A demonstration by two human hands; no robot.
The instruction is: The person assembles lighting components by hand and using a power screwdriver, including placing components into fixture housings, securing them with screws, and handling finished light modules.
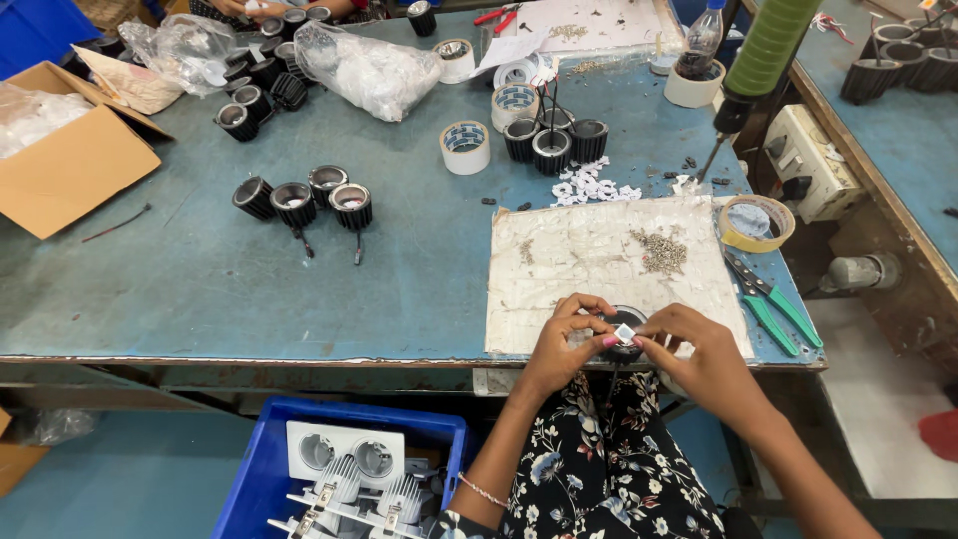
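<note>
1. I see my left hand at the near edge of the blue table. Its fingers are pinched shut on the round black lamp housing.
2. My right hand is on the other side of the same housing. Its finger and thumb are squeezed together on a small white square chip, which sits on top of the housing.
3. The housing is between my two hands, at the front edge of a worn white mat (most of the housing is hidden by my fingers).
4. A little pile of small screws lies on the mat, further back and near my right hand's side.
5. Green-handled pliers lie just beside the mat on the right, and a yellow tape roll sits behind them.
6. A green-handled power screwdriver hangs down over the right side of the table, tilted, with its tip pointing at the table.
7. Behind the mat are small white square pieces in a heap, and three more black housings stand close together.
8. Four black housings stand in a row to the left, well apart from my hands.
9. Rolls of white tape stand near the middle of the table.
10. A cardboard box sits at the far left, and a clear plastic bag lies at the back.
11. Under the table edge is a blue crate with white finned parts inside.
</note>
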